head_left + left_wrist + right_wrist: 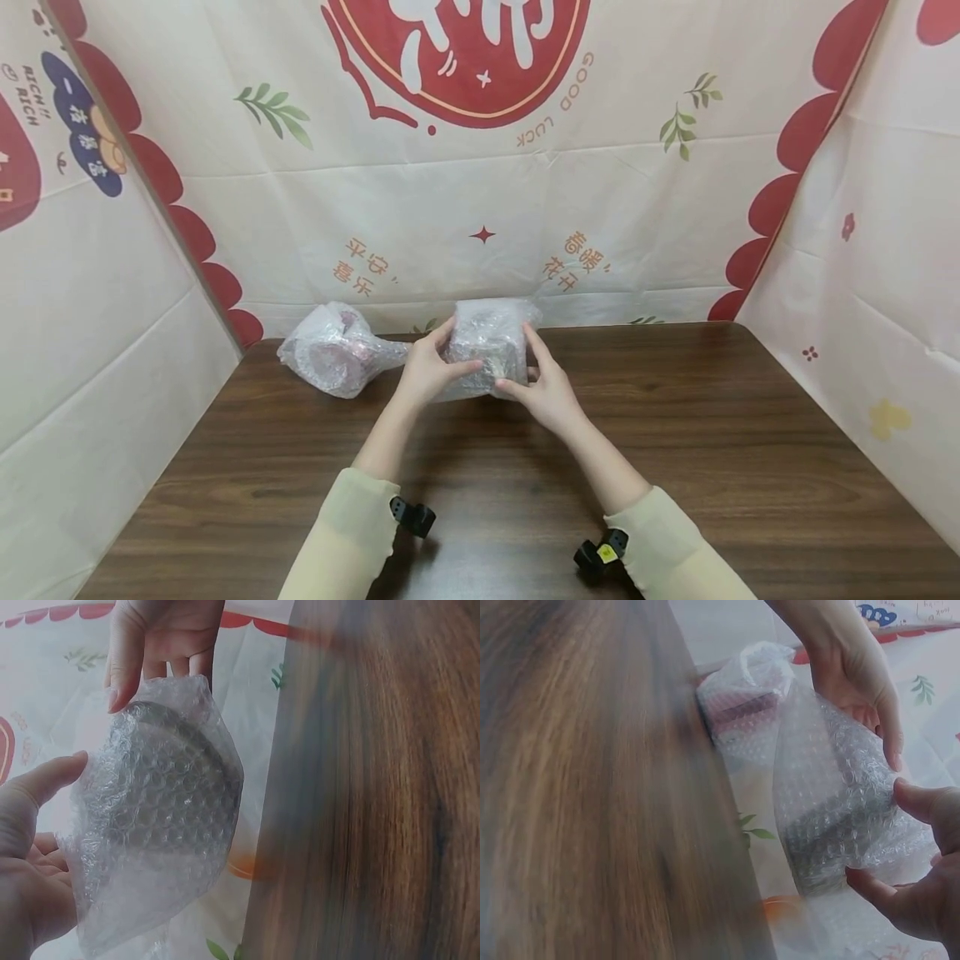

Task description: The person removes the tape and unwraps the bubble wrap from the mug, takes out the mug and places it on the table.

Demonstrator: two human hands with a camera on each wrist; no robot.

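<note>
A bubble-wrapped package (489, 343) is held up between both hands near the table's back edge. Through the plastic in the left wrist view, the wrapped item (169, 780) shows a curved dark rim; its kind cannot be made out. My left hand (429, 369) grips the package's left side, thumb across the near face. On the opposite side my right hand (551, 392) holds it between thumb and fingers. Some fingertips are hidden behind the wrap. Left of my hands lies a second bubble-wrapped bundle (337, 354), rounded, with pinkish-red parts showing through.
The dark wooden table (480, 500) stretches out in front of me. A printed cloth backdrop (465, 200) rises behind its back edge, with cloth walls at left (97, 333) and right (877, 275).
</note>
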